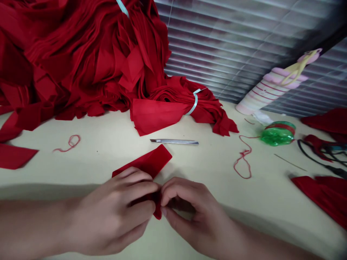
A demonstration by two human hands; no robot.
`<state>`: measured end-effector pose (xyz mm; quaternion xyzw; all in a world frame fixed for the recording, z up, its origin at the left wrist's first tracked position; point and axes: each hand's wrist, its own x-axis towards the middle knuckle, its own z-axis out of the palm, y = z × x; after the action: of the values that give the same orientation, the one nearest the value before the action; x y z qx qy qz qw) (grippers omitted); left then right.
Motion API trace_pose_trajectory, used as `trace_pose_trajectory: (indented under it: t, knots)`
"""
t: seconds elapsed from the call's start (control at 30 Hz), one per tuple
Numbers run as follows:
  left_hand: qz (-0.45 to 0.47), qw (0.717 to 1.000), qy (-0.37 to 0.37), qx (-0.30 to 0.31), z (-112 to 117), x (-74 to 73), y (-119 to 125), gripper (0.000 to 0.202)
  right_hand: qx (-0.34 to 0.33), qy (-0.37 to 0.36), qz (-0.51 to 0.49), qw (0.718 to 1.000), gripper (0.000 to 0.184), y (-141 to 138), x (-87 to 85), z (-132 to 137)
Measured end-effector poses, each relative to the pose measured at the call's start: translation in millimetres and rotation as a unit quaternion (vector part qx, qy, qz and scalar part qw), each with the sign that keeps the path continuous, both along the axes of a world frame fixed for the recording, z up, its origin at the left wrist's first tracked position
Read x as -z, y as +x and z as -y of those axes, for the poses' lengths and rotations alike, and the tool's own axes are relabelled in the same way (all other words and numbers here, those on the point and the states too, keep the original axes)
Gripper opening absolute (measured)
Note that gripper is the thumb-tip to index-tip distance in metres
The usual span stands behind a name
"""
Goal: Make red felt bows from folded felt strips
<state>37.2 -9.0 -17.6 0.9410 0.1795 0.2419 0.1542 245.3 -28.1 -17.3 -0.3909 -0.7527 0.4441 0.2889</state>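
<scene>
The left hand (114,213) is gripping a folded strip of red fabric (145,162), its fingers curling closed over the strip's near part, and the right hand (191,213) is closing in from the other side, its fingertips pinching the small gathered end (157,209) that hangs between the 2 hands. The strip's long axis is running away from the person, up and to the right, with its free end pointing toward a slim metal craft knife (173,142) lying just beyond it on a cream tabletop (206,162). The left hand is nearer the strip's free length, and the right is holding only its gathered end. Behind the knife, a bundle of red fabric strips (173,104) is sitting bound by a pale blue band (194,103), at the foot of a large red fabric heap (81,61). To the right, a loose red thread (242,162) is trailing from a green plastic spool (278,133) with red thread around it, and a second thread loop (69,142) is lying to the left. No other container is showing.
</scene>
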Motion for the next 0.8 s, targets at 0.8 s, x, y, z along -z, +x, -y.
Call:
trace_pose_trajectory:
  t: [0.8]
  knots:
    - [-0.011, 1.0, -0.004, -0.011, 1.0, -3.3, -0.8, 0.016, -0.02, -0.006, -0.009, 1.0, 0.021, 0.7, 2.5, 0.4]
